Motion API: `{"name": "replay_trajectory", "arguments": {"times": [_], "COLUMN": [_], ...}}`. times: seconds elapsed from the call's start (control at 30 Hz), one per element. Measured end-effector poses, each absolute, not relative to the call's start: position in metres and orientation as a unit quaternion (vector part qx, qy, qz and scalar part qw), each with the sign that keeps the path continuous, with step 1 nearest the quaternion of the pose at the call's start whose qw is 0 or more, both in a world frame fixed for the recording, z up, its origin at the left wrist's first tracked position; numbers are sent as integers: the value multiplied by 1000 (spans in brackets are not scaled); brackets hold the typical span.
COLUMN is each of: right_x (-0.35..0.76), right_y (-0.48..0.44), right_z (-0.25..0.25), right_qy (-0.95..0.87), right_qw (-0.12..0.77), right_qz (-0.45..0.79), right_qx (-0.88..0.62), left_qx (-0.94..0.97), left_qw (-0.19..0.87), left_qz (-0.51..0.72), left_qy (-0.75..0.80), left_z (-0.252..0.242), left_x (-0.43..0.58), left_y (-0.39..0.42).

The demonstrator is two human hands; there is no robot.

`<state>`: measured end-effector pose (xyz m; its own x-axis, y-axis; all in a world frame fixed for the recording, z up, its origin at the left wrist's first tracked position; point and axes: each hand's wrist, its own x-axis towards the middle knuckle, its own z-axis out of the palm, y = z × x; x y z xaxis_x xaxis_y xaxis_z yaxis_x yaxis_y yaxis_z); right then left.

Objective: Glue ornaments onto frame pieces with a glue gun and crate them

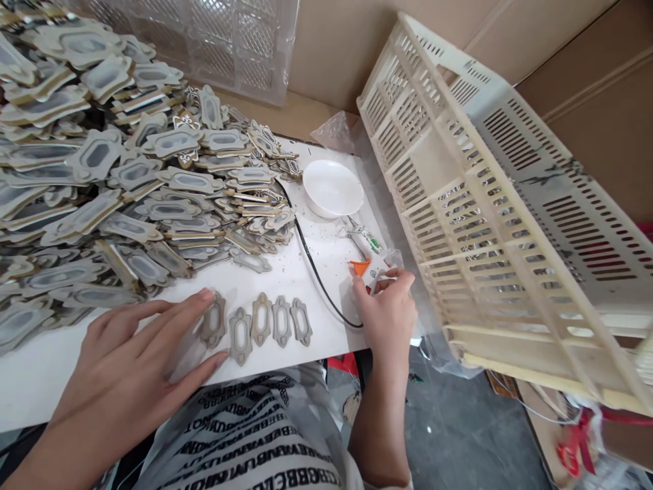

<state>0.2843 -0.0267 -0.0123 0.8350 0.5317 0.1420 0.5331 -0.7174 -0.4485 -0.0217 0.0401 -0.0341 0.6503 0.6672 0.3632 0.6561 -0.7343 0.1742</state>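
Observation:
My left hand [137,367] lies at the table's near edge with its fingers stretched and apart, thumb and fingertips around a small oval metal frame plate [214,320]. To its right stand several similar plates in a row, among them one plate [240,335] nearest my thumb. My right hand [388,306] is at the right edge of the table, fingers curled together around something mostly hidden, white with a bit of red. Just beyond it are an orange-handled tool [360,265] and a white-and-green tube [371,241]. A black cable [316,269] runs to my right hand.
A big heap of ornate metal frames [127,163] covers the left side of the table [321,333]. A white bowl [333,188] stands at the back. A cream plastic crate [459,204] sits tilted on the right. Behind is a clear plastic tray [229,41].

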Motion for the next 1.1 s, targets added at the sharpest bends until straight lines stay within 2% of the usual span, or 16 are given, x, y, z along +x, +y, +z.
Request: {"name": "replay_trajectory", "arguments": {"times": [0.2, 0.57, 0.73, 0.93, 1.1], "right_x": [278, 271, 256, 249, 252], "right_y": [-29, -36, -38, -42, -43], "right_z": [-25, -38, -35, -15, -3], "right_qy": [-207, -204, -210, -196, -270], "right_qw": [386, 585, 639, 696, 729], "right_qz": [-25, 43, 97, 243, 286], "right_qx": [-899, -784, -733, -646, -560], "left_qx": [928, 934, 930, 923, 908], "left_qw": [28, 47, 60, 81, 93], "left_qz": [181, 190, 181, 192, 214], "left_qy": [324, 299, 313, 323, 347], "left_z": [-27, -23, -24, -26, -30], "left_x": [-19, -18, -20, -26, -27], "left_y": [54, 56, 56, 52, 50]}}
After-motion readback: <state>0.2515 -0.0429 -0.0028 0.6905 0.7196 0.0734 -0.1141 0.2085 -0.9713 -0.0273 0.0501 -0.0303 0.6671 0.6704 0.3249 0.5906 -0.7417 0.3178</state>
